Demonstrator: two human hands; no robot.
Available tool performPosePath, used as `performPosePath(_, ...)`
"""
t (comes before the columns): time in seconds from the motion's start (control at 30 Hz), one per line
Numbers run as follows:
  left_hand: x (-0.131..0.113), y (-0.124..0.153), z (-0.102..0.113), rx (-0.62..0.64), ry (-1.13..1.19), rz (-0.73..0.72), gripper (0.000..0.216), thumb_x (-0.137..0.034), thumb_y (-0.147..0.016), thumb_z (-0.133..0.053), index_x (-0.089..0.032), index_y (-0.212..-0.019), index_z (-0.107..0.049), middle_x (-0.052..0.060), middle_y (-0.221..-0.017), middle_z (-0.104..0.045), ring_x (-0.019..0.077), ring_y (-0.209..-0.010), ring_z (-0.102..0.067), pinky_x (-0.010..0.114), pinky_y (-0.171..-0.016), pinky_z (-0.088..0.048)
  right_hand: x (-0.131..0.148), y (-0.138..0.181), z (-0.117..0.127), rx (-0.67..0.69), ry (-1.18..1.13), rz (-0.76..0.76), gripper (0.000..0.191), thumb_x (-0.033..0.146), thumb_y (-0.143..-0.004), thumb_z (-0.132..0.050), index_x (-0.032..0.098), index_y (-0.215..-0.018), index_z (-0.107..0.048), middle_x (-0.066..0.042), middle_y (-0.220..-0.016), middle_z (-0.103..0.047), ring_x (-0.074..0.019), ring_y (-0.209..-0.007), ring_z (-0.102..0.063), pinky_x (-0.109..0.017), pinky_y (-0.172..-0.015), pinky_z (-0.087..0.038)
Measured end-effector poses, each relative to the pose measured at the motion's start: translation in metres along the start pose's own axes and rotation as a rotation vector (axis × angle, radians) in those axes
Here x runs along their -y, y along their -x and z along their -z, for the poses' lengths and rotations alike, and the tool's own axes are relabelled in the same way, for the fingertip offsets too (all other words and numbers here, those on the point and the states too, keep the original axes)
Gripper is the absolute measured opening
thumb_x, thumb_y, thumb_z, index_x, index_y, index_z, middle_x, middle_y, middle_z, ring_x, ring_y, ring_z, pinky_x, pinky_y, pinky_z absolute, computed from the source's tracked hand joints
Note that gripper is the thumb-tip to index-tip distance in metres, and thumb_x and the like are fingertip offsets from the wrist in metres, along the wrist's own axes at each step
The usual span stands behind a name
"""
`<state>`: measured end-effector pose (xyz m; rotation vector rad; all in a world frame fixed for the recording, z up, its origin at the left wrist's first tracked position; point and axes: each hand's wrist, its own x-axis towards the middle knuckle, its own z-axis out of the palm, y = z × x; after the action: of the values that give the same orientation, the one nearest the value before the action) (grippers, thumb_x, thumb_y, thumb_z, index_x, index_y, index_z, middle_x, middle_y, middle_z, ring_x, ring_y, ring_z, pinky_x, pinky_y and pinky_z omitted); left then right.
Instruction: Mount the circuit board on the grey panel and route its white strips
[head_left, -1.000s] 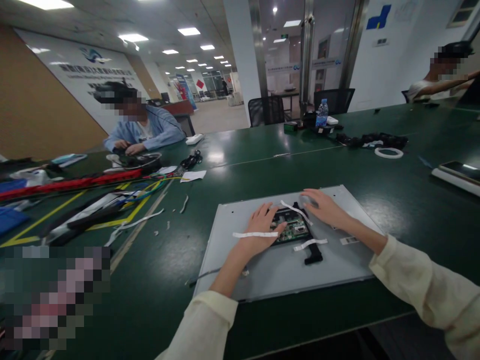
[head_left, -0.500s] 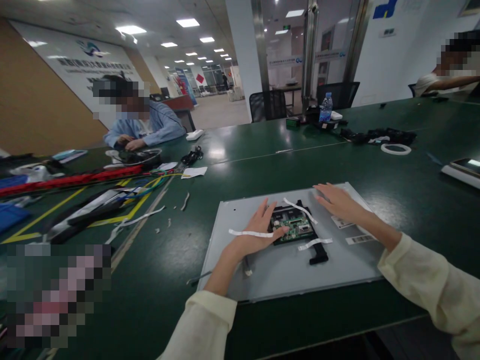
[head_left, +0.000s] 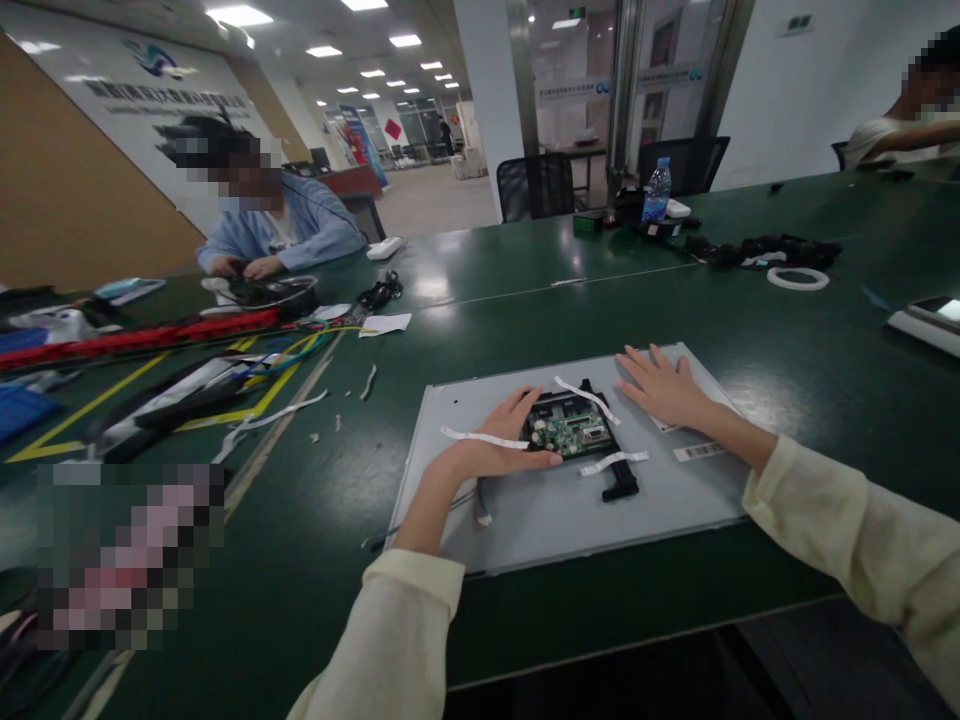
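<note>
My left hand (head_left: 501,435) curves round the left end of a green circuit board (head_left: 574,432), thumb along its near edge and fingers at its far edge. The board lies with a black bracket (head_left: 621,478) on a flat grey metal panel (head_left: 540,530). My right hand (head_left: 664,385) rests open on the panel's right part, fingers spread, beside the bracket. White tape strips lie about the board: one at the left (head_left: 484,437) across my left hand, one at the top (head_left: 589,398), one at the lower right (head_left: 615,462). A grey cable (head_left: 481,500) shows below my left wrist.
Cables and tools, among them a black-and-white bundle (head_left: 180,395), cover the table's left side. A co-worker in a blue jacket (head_left: 315,220) sits across. A water bottle (head_left: 657,190), a white ring (head_left: 797,279) and a phone (head_left: 937,312) lie farther off.
My left fingers and thumb have drawn in round the board's left end. My right fingers have spread wider over the panel. The view has tilted slightly down and shifted.
</note>
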<state>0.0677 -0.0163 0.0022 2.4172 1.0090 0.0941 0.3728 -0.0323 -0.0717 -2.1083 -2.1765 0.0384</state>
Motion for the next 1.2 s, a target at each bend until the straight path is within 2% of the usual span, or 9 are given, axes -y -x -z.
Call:
performPosePath(0.13,-0.001,0.004,0.003,-0.007,0.009,0.036,0.1,-0.06,-0.069,-0.066,-0.016,-0.147,-0.021,0.017,-0.154,-0.021,0.0337,-0.14,-0.025,0.048,-0.113,-0.029,0.007,-0.003,0.001,-0.005,-0.009,0.002,0.066,0.059,-0.094,-0.018,0.025,-0.15,-0.027,-0.005,-0.157,-0.017,-0.0403,-0.141,-0.013,-0.071,-0.104,-0.017)
performPosePath(0.43,0.0,0.0,-0.001,-0.067,0.053,-0.021,0.095,-0.058,-0.071,-0.067,-0.021,-0.146,-0.024,0.015,-0.146,-0.03,0.0324,-0.132,-0.037,0.048,-0.11,-0.034,0.006,-0.002,0.002,-0.02,-0.029,0.001,0.065,0.057,-0.094,-0.022,0.025,-0.149,-0.029,-0.005,-0.157,-0.019,-0.0397,-0.141,-0.015,-0.07,-0.104,-0.017)
performPosePath(0.7,0.006,-0.004,-0.009,-0.108,0.07,-0.077,0.113,-0.055,-0.062,-0.075,-0.025,-0.15,-0.012,0.014,-0.148,-0.024,0.0359,-0.135,-0.031,0.051,-0.112,-0.03,0.005,-0.004,0.004,0.002,-0.034,0.002,0.065,0.058,-0.094,-0.02,0.026,-0.149,-0.03,-0.004,-0.157,-0.019,-0.0405,-0.141,-0.014,-0.071,-0.104,-0.018)
performPosePath(0.9,0.01,-0.006,-0.004,-0.175,0.063,-0.037,0.108,-0.05,-0.064,-0.074,-0.024,-0.149,-0.014,0.013,-0.144,-0.028,0.0338,-0.131,-0.037,0.049,-0.111,-0.033,0.003,-0.003,0.006,0.012,-0.038,0.006,0.065,0.058,-0.094,-0.019,0.026,-0.149,-0.03,-0.005,-0.157,-0.019,-0.041,-0.141,-0.014,-0.07,-0.104,-0.018)
performPosePath(1.03,0.014,-0.006,-0.002,-0.18,0.053,-0.04,0.109,-0.05,-0.064,-0.074,-0.022,-0.149,-0.013,0.014,-0.146,-0.027,0.0335,-0.133,-0.036,0.048,-0.112,-0.032,0.002,-0.003,0.008,0.016,-0.043,0.006,0.065,0.059,-0.094,-0.019,0.026,-0.149,-0.029,-0.004,-0.157,-0.018,-0.041,-0.141,-0.014,-0.07,-0.104,-0.018)
performPosePath(1.2,0.014,-0.007,-0.006,-0.181,0.053,-0.062,0.107,-0.051,-0.066,-0.073,-0.024,-0.15,-0.013,0.012,-0.149,-0.024,0.0341,-0.135,-0.032,0.049,-0.113,-0.03,0.002,-0.004,0.007,0.013,-0.05,0.005,0.065,0.058,-0.094,-0.02,0.025,-0.149,-0.03,-0.005,-0.157,-0.019,-0.0413,-0.141,-0.014,-0.071,-0.104,-0.017)
